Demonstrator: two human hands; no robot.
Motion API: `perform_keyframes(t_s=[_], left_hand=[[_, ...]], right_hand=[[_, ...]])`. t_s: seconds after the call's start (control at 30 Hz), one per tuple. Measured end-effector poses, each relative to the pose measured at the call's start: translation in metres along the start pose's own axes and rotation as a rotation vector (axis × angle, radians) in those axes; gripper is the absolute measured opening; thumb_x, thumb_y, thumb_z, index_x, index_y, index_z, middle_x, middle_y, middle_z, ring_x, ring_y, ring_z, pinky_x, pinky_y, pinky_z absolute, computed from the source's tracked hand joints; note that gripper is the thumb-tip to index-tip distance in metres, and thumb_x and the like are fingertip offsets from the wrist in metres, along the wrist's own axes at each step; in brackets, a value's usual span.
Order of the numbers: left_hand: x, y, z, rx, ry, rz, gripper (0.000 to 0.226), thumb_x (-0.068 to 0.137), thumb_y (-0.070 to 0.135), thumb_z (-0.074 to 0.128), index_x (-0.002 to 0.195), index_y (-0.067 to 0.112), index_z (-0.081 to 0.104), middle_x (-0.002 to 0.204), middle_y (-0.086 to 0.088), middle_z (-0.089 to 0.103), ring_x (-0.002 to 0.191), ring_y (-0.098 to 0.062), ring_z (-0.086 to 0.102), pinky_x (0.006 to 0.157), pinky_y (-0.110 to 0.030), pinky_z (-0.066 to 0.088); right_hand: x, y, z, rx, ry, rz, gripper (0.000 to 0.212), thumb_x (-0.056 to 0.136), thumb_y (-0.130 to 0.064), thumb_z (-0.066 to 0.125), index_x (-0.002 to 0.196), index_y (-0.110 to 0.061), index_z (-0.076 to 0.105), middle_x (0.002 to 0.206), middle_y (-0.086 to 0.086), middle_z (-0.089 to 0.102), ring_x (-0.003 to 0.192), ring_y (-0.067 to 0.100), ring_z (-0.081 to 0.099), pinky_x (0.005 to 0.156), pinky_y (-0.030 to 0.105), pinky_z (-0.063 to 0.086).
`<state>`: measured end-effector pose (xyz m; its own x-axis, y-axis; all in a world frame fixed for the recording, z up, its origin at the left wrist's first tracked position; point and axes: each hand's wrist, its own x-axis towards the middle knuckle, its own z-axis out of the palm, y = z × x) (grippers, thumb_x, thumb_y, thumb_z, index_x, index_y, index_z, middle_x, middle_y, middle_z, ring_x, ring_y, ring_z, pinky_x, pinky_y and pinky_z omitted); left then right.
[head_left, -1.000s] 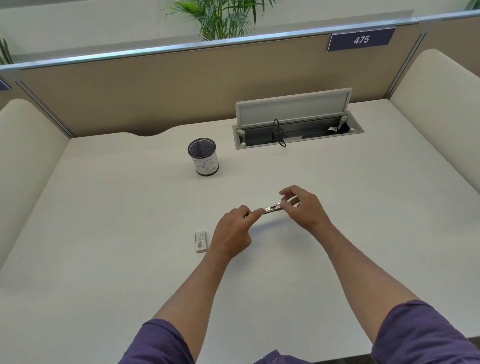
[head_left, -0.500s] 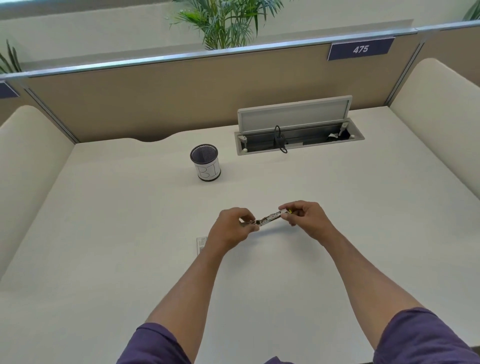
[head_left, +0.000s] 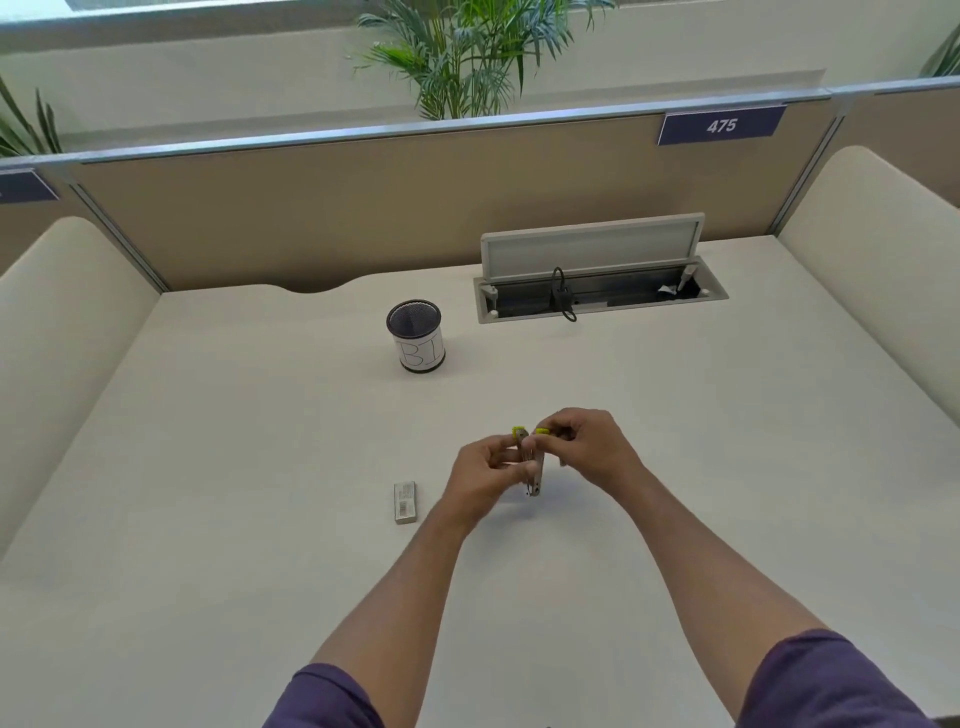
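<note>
White desk (head_left: 260, 467) fills most of my view. At the far edge the cable hatch (head_left: 592, 249) has its lid propped up, and the mesh cup (head_left: 418, 338) stands left of it, well apart from the work. Both hands are up over the near-middle of the desk. I read that as deliberate: keeping the stapler (head_left: 536, 467) off the surface lets both its arms swing freely. Left hand (head_left: 488, 473) has fingers curled on the left arm of it, and right hand (head_left: 592, 447) pinches the yellow-tipped end of the right arm. So the stapler sits between the two hands, spread into a narrow V with the hinge low and near and the yellow tips high and far. My guess is it's opened for reloading: the small staple box (head_left: 404, 501) lies flat on the desk just left of the left hand, in easy reach, untouched. Can't tell whether the channel holds staples, too small.
</note>
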<state>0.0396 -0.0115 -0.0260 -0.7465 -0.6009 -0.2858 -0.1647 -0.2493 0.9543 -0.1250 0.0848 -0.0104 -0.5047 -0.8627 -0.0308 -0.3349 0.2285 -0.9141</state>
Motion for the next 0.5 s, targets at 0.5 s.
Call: perform_keyframes(t_s=[0.5], left_hand=[[-0.016, -0.018, 0.01, 0.054, 0.073, -0.047, 0.017, 0.099, 0.0, 0.054, 0.106, -0.001, 0.07, 0.097, -0.019, 0.074, 0.081, -0.028, 0.07, 0.079, -0.042, 0.058]], right_hand=[[-0.011, 0.001, 0.03, 0.269, -0.08, 0.274, 0.047, 0.078, -0.048, 0.084, 0.079, -0.001, 0.075, 0.066, 0.008, 0.062, 0.056, 0.016, 0.046, 0.049, 0.021, 0.038]])
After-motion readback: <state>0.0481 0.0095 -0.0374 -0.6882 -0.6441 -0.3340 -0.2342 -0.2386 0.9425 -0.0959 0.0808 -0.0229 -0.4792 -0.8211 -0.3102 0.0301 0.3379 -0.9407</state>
